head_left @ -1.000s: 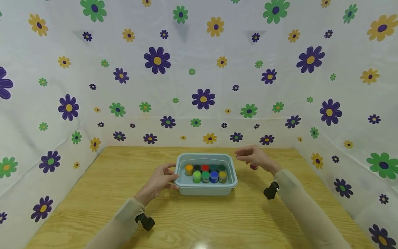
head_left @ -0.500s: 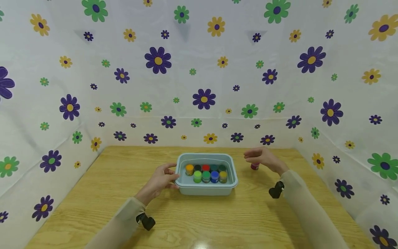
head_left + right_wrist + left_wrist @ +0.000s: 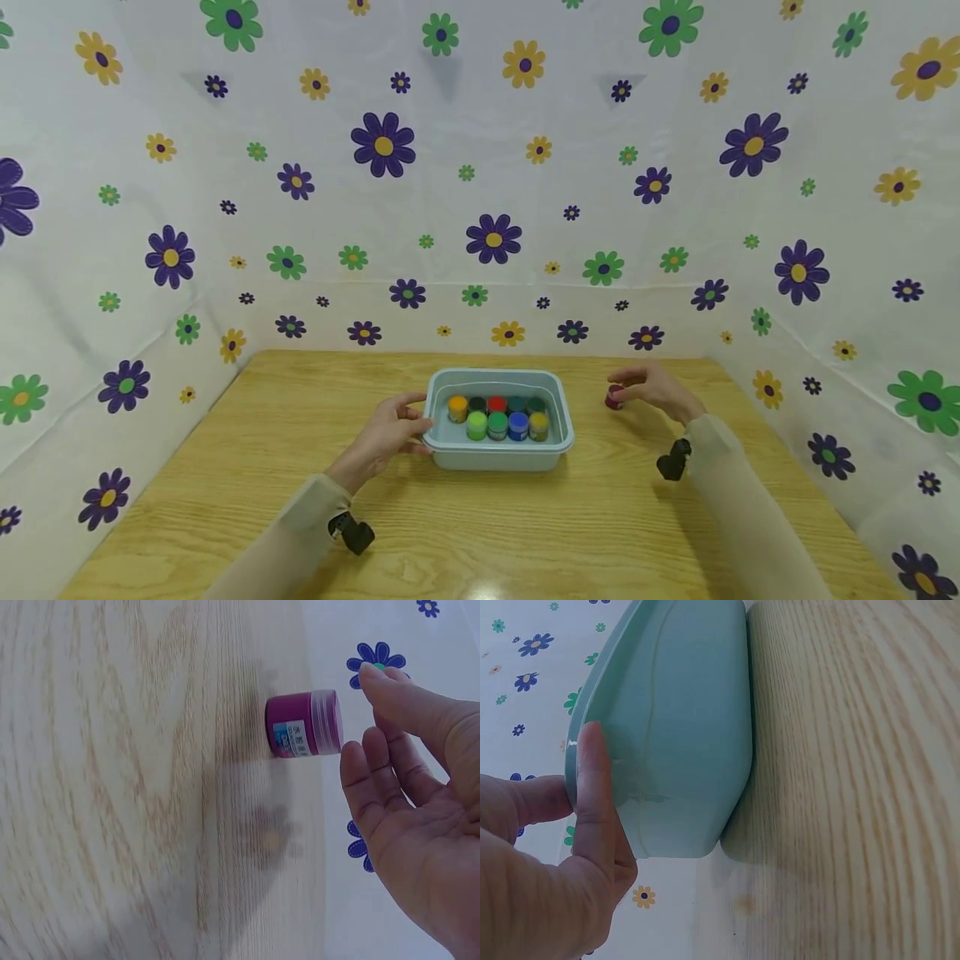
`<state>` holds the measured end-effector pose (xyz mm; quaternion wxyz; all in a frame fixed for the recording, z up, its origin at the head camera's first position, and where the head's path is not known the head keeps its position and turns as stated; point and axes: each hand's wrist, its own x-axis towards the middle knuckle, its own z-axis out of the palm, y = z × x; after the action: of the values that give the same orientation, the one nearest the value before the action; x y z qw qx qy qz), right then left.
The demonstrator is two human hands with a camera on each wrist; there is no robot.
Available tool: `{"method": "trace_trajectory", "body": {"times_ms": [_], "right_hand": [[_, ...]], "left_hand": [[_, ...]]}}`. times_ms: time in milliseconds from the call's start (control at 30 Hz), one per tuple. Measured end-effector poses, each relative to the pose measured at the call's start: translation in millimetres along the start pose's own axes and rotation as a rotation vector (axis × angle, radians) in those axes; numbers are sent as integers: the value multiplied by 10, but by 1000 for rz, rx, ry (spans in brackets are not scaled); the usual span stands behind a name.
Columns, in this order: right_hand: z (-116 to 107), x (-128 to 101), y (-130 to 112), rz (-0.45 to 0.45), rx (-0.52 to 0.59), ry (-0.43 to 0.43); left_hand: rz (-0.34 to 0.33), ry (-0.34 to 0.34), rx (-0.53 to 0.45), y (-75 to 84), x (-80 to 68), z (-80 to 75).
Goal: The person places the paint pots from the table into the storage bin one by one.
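Both hands reach forward; left (image 3: 384,435) curled, right (image 3: 660,389) relaxed.

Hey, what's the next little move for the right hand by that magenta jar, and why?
Probably close the right hand around the magenta jar. The jar stands alone on the table, right of the bin; the fingers are open and beside its cap, not gripping. The left hand holds the bin's rim.

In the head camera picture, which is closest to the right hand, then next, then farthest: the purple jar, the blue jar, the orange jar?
From the right hand:
1. Purple jar, beside its fingers, outside the tub.
2. Blue jar, front row in the tub.
3. Orange jar, tub's far left end.
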<state>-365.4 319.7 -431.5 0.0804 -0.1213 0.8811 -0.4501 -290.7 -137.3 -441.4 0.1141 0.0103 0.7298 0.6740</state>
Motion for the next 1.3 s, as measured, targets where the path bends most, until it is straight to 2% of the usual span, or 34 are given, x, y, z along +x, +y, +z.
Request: {"method": "trace_trajectory", "body": {"times_ms": [300, 700, 900, 1133, 1300], "right_hand": [[-19, -10, 33, 10, -60, 10], [110, 78, 79, 47, -103, -3], [98, 51, 98, 7, -107, -29], [132, 45, 119, 30, -80, -16], [173, 52, 84, 45, -103, -8]], "left_hand": [[4, -5, -2, 24, -16, 19], [2, -1, -4, 11, -41, -13], [12, -10, -11, 25, -26, 3], [9, -7, -9, 10, -9, 4], [9, -8, -18, 3, -23, -2]]}}
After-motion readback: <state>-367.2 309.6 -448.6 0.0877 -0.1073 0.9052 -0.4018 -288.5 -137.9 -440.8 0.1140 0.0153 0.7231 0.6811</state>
